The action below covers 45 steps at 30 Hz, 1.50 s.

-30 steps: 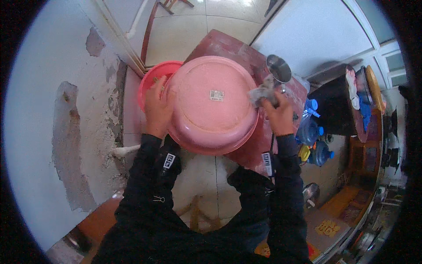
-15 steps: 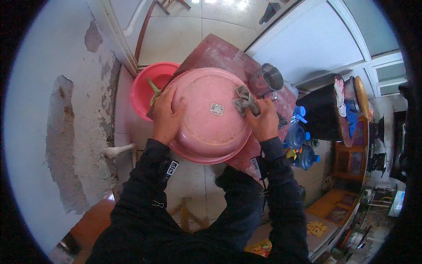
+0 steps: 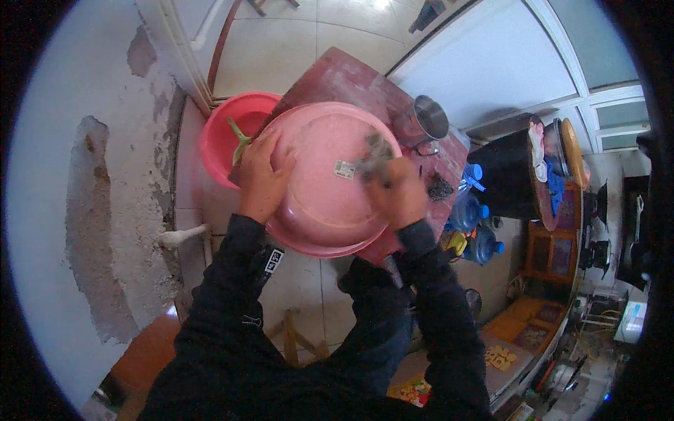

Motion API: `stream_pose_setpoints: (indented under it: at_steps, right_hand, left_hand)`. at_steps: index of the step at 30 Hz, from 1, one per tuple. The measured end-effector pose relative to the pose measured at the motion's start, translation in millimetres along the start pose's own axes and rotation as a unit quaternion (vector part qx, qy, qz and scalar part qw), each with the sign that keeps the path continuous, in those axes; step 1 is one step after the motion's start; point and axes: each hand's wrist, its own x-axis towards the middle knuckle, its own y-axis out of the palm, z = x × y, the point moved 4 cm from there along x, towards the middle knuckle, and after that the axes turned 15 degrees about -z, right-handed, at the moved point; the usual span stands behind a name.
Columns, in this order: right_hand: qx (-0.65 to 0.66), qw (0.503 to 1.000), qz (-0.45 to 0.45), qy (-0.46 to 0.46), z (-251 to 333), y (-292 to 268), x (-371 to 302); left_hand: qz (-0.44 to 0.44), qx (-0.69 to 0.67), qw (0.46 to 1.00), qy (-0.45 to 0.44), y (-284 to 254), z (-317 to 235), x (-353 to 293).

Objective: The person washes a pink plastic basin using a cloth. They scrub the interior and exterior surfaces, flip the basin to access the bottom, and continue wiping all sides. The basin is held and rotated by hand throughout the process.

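A pink basin [image 3: 316, 203] lies bottom-up on a dark red table [image 3: 351, 74], a small white label on its base. My left hand [image 3: 267, 172] grips the basin's left side, thumb pressed on the base and fingers toward the rim. In my right hand [image 3: 400, 196], smeared by motion, is a crumpled grey cloth [image 3: 375, 154] that touches the base just right of the label. A pale green strip [image 3: 239, 137] stands out beside my left fingers; its kind is unclear.
A brighter pink basin [image 3: 217, 144] stands left of the table. On the table's right are a metal pot [image 3: 421, 121] and a dark scouring pad [image 3: 440, 187]. Blue-capped water jugs [image 3: 467, 212] and a large black container [image 3: 502, 161] stand farther right. A pipe [image 3: 184, 237] sticks out from the left wall.
My right hand has moved left with the cloth, from the basin's right edge toward the label. The dark scouring pad shows more fully. My left hand keeps its hold.
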Motion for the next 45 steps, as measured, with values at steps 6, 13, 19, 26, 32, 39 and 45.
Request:
stream_pose_setpoints:
  at_steps: [6,13,19,26,32,39,45]
  right_hand:
    - [0.102,0.993,0.050,-0.039,39.3,-0.5,-59.9]
    - [0.119,0.989,0.081,0.046,32.1,-12.3,-56.3]
    - [0.113,0.991,0.053,-0.045,41.3,40.2,-62.1]
    - [-0.004,1.000,-0.020,0.019,-33.1,24.6,24.1]
    - [0.134,0.977,0.139,-0.093,42.0,57.4,-27.8]
    - [-0.020,0.999,-0.018,0.030,-15.7,37.1,67.7]
    - [0.093,0.982,0.106,-0.123,56.9,84.2,25.2]
  left_hand:
    - [0.000,0.019,1.000,0.013,0.9,0.9,3.4]
    - [0.009,0.017,1.000,-0.010,1.1,-1.8,2.4]
    - [0.014,0.041,0.999,-0.001,-2.2,-3.8,2.9]
    - [0.004,-0.088,0.996,-0.028,0.0,-0.1,2.5]
    - [0.023,-0.074,0.996,-0.055,-1.1,12.7,2.1]
    - [0.021,-0.060,0.998,-0.013,-3.2,9.4,5.0]
    - [0.031,-0.099,0.993,-0.057,0.5,9.6,5.2]
